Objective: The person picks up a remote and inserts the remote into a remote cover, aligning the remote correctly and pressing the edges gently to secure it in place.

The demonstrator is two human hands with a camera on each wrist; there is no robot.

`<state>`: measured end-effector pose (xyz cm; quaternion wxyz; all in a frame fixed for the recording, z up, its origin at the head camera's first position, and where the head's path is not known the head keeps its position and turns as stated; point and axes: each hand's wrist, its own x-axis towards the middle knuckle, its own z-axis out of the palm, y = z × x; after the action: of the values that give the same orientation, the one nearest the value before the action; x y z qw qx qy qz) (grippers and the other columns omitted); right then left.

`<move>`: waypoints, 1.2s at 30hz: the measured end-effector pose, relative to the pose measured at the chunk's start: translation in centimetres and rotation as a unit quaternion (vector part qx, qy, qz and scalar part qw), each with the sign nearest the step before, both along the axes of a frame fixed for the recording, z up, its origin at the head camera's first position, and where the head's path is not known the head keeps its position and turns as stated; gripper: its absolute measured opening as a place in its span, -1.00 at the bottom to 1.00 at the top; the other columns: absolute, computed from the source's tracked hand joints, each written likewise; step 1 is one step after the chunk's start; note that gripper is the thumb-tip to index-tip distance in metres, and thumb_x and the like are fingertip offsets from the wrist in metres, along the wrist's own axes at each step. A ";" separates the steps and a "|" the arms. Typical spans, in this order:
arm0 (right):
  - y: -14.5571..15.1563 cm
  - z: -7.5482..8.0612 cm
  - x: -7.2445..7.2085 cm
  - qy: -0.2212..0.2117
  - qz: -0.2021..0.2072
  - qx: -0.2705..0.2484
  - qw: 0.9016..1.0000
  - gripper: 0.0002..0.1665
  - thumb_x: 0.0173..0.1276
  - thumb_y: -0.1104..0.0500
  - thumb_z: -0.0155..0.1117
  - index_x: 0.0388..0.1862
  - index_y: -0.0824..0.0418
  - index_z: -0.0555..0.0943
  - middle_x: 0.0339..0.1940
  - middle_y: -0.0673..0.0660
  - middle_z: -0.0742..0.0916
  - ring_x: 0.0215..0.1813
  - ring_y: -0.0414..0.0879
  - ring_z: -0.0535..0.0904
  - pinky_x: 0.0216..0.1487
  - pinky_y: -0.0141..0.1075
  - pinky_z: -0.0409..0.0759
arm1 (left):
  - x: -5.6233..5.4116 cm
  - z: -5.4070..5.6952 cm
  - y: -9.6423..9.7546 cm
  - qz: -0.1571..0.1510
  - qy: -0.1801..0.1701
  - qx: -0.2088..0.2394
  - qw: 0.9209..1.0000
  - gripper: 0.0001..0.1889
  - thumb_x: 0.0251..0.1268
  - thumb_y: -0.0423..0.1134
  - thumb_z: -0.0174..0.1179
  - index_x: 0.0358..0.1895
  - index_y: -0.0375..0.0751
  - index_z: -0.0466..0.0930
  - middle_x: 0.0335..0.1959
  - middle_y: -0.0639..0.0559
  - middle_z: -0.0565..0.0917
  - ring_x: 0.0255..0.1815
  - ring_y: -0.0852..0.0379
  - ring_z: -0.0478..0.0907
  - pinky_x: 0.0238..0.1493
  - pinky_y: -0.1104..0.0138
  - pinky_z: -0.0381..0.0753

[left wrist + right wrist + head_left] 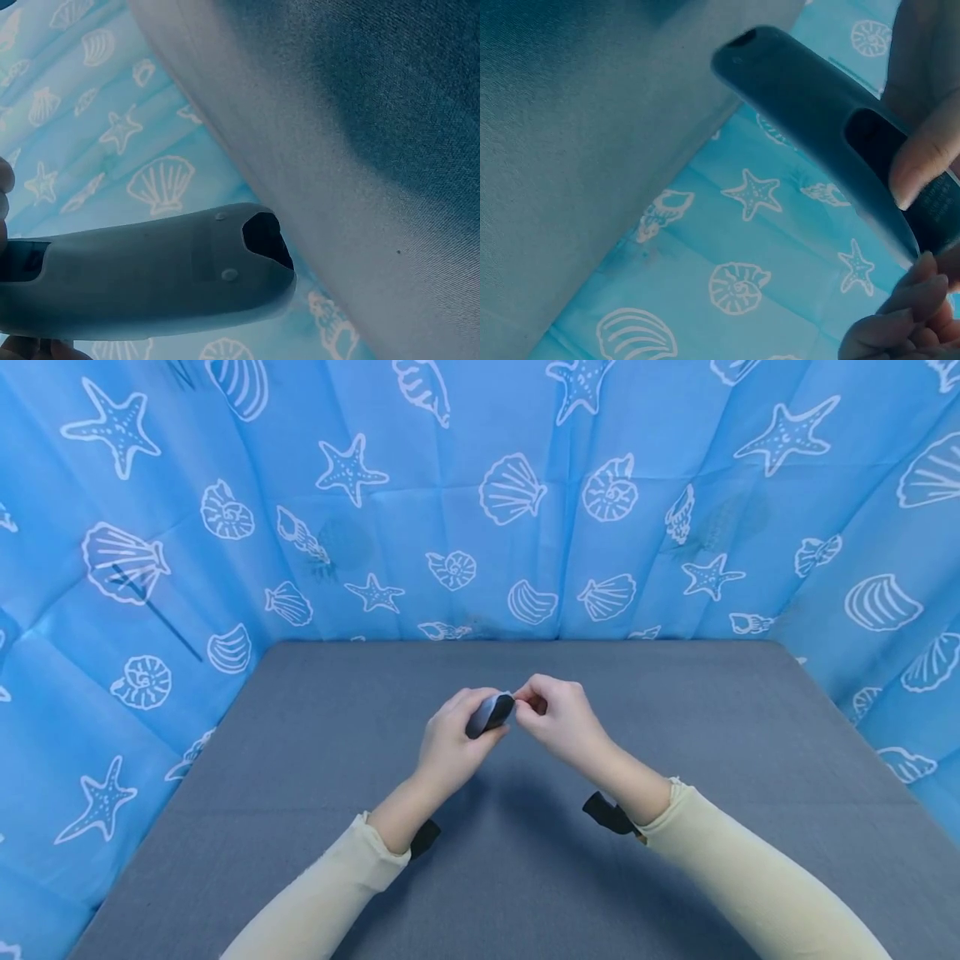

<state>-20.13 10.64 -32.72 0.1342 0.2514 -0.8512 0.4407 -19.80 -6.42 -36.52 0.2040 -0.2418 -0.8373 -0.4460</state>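
Observation:
My left hand point(452, 739) grips a black remote control point(939, 214) in a smooth grey sleeve-like cover point(150, 277), held up over the table. In the right wrist view, the left thumb presses on the black remote, which shows through a long opening in the cover. A smaller dark hole and two little bumps mark the cover's far end in the left wrist view. My right hand point(558, 714) has its fingers curled, and its thumb and fingertips pinch the cover's edge at the end nearest it. The right palm is hidden.
A grey cloth-covered table point(315, 760) spreads under both hands, with their shadows on it. Behind it and along the sides hangs a blue curtain point(420, 527) printed with white shells and starfish. Black wrist mounts point(607, 814) stick out below both wrists.

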 end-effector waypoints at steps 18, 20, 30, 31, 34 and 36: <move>1.0 -0.5 -0.3 -0.178 0.081 -0.255 0.947 -0.84 0.37 0.45 -0.04 -0.39 0.36 0.47 -0.61 0.06 0.41 -0.57 -0.14 0.27 -0.47 -0.34 0.31 | 0.6 1.4 -0.1 -0.027 -0.062 0.005 0.998 -0.58 0.11 -0.34 0.41 0.07 -0.19 0.57 -0.08 -0.09 0.68 -0.14 -0.03 0.58 -0.14 0.07 0.60; 0.9 -0.6 -0.2 -0.231 0.109 -0.307 0.917 -0.80 0.39 0.44 -0.08 -0.40 0.30 0.46 -0.63 0.03 0.39 -0.57 -0.16 0.25 -0.44 -0.34 0.30 | 0.8 1.4 -0.4 -0.034 -0.086 0.019 0.996 -0.59 0.12 -0.36 0.41 0.07 -0.18 0.57 -0.08 -0.08 0.69 -0.13 -0.02 0.60 -0.12 0.08 0.61; 0.9 -1.3 -0.3 -0.132 0.183 -0.223 0.948 -0.81 0.34 0.47 -0.04 -0.38 0.28 0.48 -0.61 -0.01 0.40 -0.57 -0.13 0.25 -0.48 -0.35 0.32 | 0.6 1.6 -1.6 -0.061 -0.161 0.073 0.982 -0.61 0.12 -0.39 0.39 0.06 -0.20 0.58 -0.09 -0.08 0.68 -0.13 0.00 0.56 -0.16 0.12 0.57; 1.0 -1.4 -0.4 -0.090 0.176 -0.185 0.963 -0.83 0.32 0.49 -0.01 -0.38 0.29 0.48 -0.58 0.00 0.42 -0.56 -0.13 0.27 -0.49 -0.35 0.32 | 0.6 1.7 -1.6 -0.062 -0.162 0.075 0.982 -0.60 0.12 -0.39 0.39 0.06 -0.20 0.58 -0.09 -0.08 0.68 -0.15 0.00 0.55 -0.18 0.13 0.57; 1.0 -1.4 -0.5 0.045 0.139 -0.082 0.986 -0.81 0.25 0.51 0.08 -0.39 0.25 0.52 -0.53 -0.01 0.45 -0.55 -0.17 0.31 -0.52 -0.35 0.32 | 0.5 1.7 -1.5 -0.071 -0.160 0.079 0.981 -0.61 0.14 -0.39 0.38 0.07 -0.23 0.57 -0.09 -0.11 0.68 -0.16 -0.01 0.55 -0.21 0.16 0.57; 0.9 -1.5 -0.6 0.110 0.125 -0.047 0.985 -0.79 0.20 0.53 0.11 -0.40 0.24 0.53 -0.52 -0.01 0.46 -0.52 -0.19 0.33 -0.51 -0.35 0.34 | 0.5 1.7 -1.5 -0.076 -0.154 0.081 0.982 -0.61 0.16 -0.39 0.37 0.08 -0.26 0.55 -0.08 -0.14 0.67 -0.16 -0.02 0.56 -0.23 0.17 0.58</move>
<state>-20.74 11.50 -34.21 0.1821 0.3964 -0.7715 0.4632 -19.32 -7.88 -34.87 0.0571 -0.2162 -0.7987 -0.5587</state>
